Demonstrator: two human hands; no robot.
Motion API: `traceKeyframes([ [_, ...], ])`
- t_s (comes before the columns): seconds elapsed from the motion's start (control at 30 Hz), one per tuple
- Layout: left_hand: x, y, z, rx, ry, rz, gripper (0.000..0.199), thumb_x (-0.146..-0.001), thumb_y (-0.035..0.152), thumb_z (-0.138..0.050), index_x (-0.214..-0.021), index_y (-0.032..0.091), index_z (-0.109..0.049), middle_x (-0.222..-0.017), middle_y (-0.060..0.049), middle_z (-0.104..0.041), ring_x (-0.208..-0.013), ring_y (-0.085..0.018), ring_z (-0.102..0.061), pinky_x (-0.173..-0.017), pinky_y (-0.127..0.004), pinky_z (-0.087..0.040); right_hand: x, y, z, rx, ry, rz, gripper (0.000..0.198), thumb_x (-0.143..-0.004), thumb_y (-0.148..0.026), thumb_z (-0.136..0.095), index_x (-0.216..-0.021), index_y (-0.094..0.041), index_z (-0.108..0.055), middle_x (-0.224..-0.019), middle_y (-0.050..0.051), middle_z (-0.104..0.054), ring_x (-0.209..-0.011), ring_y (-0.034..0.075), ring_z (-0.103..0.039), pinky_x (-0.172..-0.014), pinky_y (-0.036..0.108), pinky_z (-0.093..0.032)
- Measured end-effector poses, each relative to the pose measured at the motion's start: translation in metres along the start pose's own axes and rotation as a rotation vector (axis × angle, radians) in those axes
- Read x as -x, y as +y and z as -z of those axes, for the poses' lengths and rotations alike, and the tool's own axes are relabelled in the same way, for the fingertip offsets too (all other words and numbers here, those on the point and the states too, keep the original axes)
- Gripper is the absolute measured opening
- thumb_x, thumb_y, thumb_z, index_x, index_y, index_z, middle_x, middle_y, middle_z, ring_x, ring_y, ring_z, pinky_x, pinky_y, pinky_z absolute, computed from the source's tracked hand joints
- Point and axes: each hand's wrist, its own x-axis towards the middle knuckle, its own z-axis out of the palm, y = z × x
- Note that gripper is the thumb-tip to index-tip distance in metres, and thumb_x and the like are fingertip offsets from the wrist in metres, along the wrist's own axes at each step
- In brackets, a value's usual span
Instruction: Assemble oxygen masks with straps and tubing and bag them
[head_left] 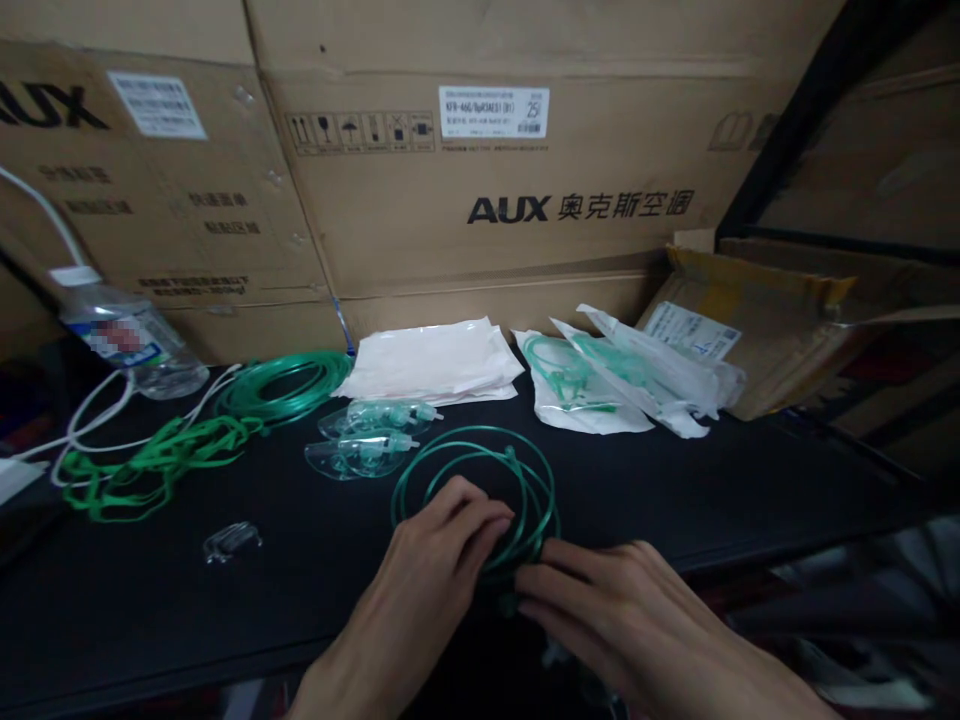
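Note:
A loose coil of green plastic tubing (551, 480) lies on the black tabletop (315, 580) near its front edge. My left hand (450, 545) is closed at the coil's near left side, fingers pinched together over the tubing. At the near right, my right hand (592, 600) is closed around the tubing, by a green end piece partly under the fingers. A blurred clear part shows below that hand, its kind unclear. Just beyond the coil, two clear oxygen masks (360, 455) with pale connectors lie one behind the other.
Behind stand white paper pouches (431, 360), bagged green tubing (577, 375) and an open carton (772, 340). Leftward are another green tubing coil (289, 385), green elastic straps (157, 455), small metal clips (232, 540) and a plastic bottle (135, 335) with a white cable. Large AUX cartons (480, 260) back the table.

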Motion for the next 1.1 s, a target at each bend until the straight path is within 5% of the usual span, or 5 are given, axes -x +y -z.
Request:
traceKeyframes([
  [0.3,0.034,-0.001,0.003,0.042,0.117,-0.112,0.026,-0.086,0.02,-0.081,-0.108,0.029,-0.072,-0.089,0.004,-0.073,-0.079,-0.011,-0.07,-0.073,-0.015,-0.055,-0.013,-0.003,-0.006,-0.391,-0.02,-0.209,0.014,-0.1,-0.022,-0.064,-0.109,-0.029,-0.072,-0.101,-0.003,-0.076,-0.089,0.016,-0.074,-0.078,0.024,-0.053],
  [0.5,0.037,-0.012,0.012,0.178,0.028,0.186,0.01,-0.087,0.026,-0.078,-0.096,0.029,-0.076,-0.084,0.003,-0.073,-0.069,-0.012,-0.065,-0.063,-0.018,-0.05,-0.015,0.006,0.006,-0.377,-0.012,-0.425,0.036,-0.096,-0.041,-0.067,-0.132,-0.038,-0.069,-0.115,0.002,-0.078,-0.107,0.024,-0.073,-0.092,0.033,-0.055],
  [0.63,0.045,-0.016,0.026,0.407,-0.026,0.44,0.022,-0.085,0.043,-0.078,-0.094,0.023,-0.077,-0.084,-0.001,-0.074,-0.074,-0.016,-0.066,-0.066,-0.023,-0.051,-0.026,0.027,0.028,-0.137,-0.206,-0.36,0.05,-0.101,-0.027,-0.056,-0.149,-0.039,-0.055,-0.103,0.005,-0.08,-0.097,0.028,-0.076,-0.084,0.037,-0.056],
  [0.83,0.044,-0.019,0.044,0.717,0.21,0.64,0.05,-0.077,0.059,-0.081,-0.106,0.018,-0.073,-0.106,-0.012,-0.078,-0.077,-0.019,-0.067,-0.057,-0.023,-0.047,-0.031,0.027,0.024,-0.035,-0.256,-0.21,0.042,-0.099,-0.027,-0.061,-0.14,-0.036,-0.062,-0.111,0.004,-0.08,-0.1,0.028,-0.077,-0.081,0.033,-0.052],
  [1.1,0.0,-0.021,0.036,0.165,0.167,0.393,0.052,-0.098,0.049,-0.05,-0.136,0.018,-0.065,-0.099,-0.008,-0.07,-0.08,-0.02,-0.064,-0.067,-0.03,-0.051,-0.04,-0.003,0.002,-0.064,-0.217,-0.177,0.018,-0.096,-0.028,-0.068,-0.114,-0.031,-0.072,-0.107,0.002,-0.079,-0.093,0.027,-0.076,-0.078,0.033,-0.049],
])
